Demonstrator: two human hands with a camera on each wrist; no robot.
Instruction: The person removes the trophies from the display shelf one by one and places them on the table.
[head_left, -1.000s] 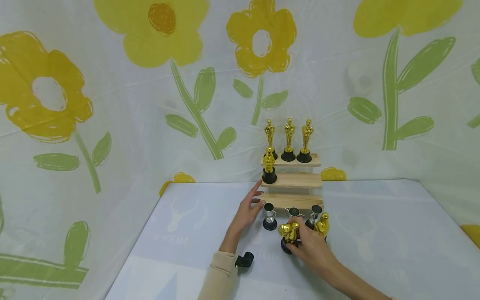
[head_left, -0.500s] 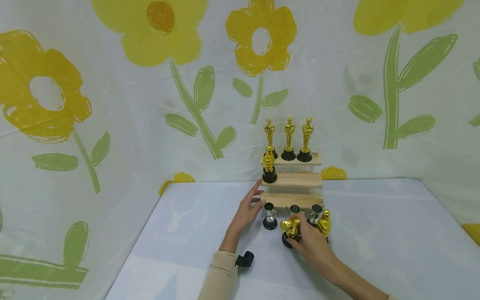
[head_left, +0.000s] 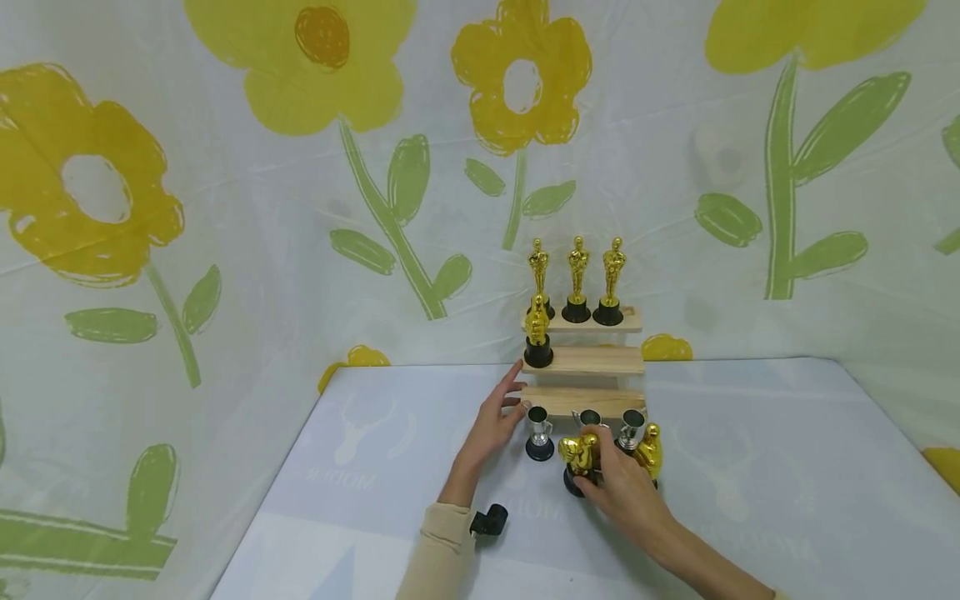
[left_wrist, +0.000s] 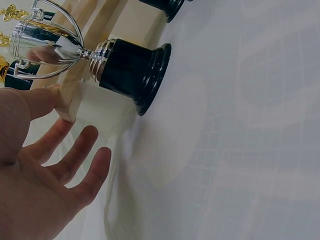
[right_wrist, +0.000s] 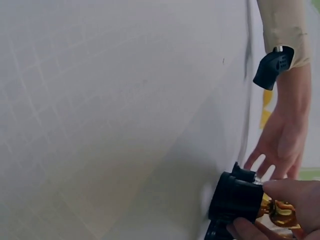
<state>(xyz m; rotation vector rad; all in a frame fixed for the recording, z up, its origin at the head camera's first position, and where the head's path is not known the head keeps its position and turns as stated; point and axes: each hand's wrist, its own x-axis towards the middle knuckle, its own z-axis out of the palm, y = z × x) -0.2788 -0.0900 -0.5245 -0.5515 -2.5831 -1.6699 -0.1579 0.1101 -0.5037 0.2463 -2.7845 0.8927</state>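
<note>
My right hand [head_left: 630, 492] pinches a gold figure trophy [head_left: 576, 452] by its lower part, in front of the silver cups. In the right wrist view its black base [right_wrist: 237, 196] sits between thumb and fingers, close over the table. My left hand [head_left: 495, 423] is at the left end of the three-step wooden stand [head_left: 596, 361], thumb at the bottom step's end, the other fingers spread and holding nothing. Silver trophy cups, the left one [head_left: 538, 423] nearest that hand, stand before the stand. Another gold trophy [head_left: 649, 450] is partly hidden behind my right hand.
Three slim gold statuettes, one in the middle [head_left: 577, 271], occupy the top step. On the middle step's left end stands a gold trophy [head_left: 537, 321]. A flowered cloth [head_left: 652, 167] hangs behind the white table [head_left: 360, 508]. A black wrist device [head_left: 491, 519] juts from my left sleeve.
My right hand and the gold trophy in it have shifted slightly forward, toward the cups. The left hand keeps its place at the stand.
</note>
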